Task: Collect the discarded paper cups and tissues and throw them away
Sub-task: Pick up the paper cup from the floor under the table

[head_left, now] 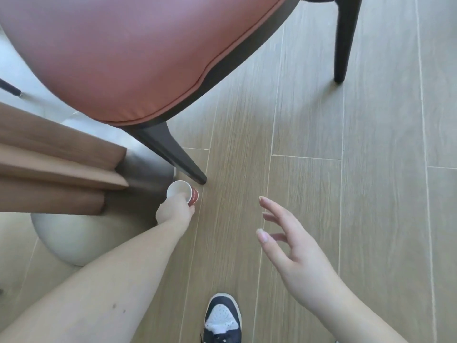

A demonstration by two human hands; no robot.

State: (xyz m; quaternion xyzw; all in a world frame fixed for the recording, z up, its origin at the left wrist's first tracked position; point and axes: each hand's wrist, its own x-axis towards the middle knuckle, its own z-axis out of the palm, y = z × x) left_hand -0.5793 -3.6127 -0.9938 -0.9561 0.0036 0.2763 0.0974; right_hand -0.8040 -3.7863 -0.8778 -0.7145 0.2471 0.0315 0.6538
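A red paper cup (184, 193) with a white inside lies on its side on the wooden floor, its mouth turned up toward me, right beside the foot of a chair leg. My left hand (174, 211) reaches down and grips it at the rim, thumb inside the mouth. My right hand (288, 240) hovers over the floor to the right with fingers spread and relaxed, holding nothing. No tissue is in sight.
A chair with a pink-red seat (128, 50) and dark legs (173, 152) stands over the cup. A wooden table edge (54, 164) and its round grey base (71, 241) lie at the left. My shoe (222, 318) is at the bottom.
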